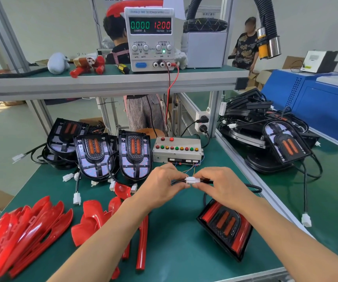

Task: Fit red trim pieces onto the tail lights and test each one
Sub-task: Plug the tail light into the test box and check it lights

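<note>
A tail light (226, 226) with red trim fitted lies on the green table (176, 247) under my right forearm. Its black cable runs up to a white connector (192, 180). My left hand (162, 184) and my right hand (223, 185) pinch the two halves of this connector from either side, in front of the test box (177, 149) with its coloured buttons. Three untrimmed tail lights (134, 155) stand at the back left. Loose red trim pieces (28, 231) lie piled at the near left.
The power supply (151, 39) on the shelf reads 0.000 A and 12.00 V. A heap of tail lights (275, 139) fills the table to the right. Loose white plugs (76, 198) lie on the mat. Two people stand behind the bench.
</note>
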The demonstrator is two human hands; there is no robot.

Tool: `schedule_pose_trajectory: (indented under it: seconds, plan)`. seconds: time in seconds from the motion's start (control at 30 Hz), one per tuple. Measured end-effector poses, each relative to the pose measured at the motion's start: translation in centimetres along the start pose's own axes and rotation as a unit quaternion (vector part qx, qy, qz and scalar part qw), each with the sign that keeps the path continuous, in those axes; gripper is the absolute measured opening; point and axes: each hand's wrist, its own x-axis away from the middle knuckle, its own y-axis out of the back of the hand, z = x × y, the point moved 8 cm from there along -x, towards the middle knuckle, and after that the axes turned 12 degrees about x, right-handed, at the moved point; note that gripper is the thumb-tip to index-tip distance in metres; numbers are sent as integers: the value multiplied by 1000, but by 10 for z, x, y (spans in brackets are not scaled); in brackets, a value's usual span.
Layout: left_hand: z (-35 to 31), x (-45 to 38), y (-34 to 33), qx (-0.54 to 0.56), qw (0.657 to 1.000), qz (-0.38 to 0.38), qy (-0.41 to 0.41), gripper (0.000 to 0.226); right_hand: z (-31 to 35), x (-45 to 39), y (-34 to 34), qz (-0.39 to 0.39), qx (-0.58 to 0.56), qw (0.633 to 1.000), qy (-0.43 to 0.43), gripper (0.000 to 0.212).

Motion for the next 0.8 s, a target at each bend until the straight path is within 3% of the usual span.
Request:
schedule_pose_trajectory:
  seconds: [0.23,0.43,0.8]
  plan:
    - [-9,0,-2,-28,998,43,-47,17,3,4,1,6,12,1000,25,37]
    - [-12,4,-8,-45,996,35,-63,16,3,7,-1,-3,7,1000,30,19]
    - [-17,4,-9,-32,996,22,-82,17,2,11,0,-7,-20,999,28,13]
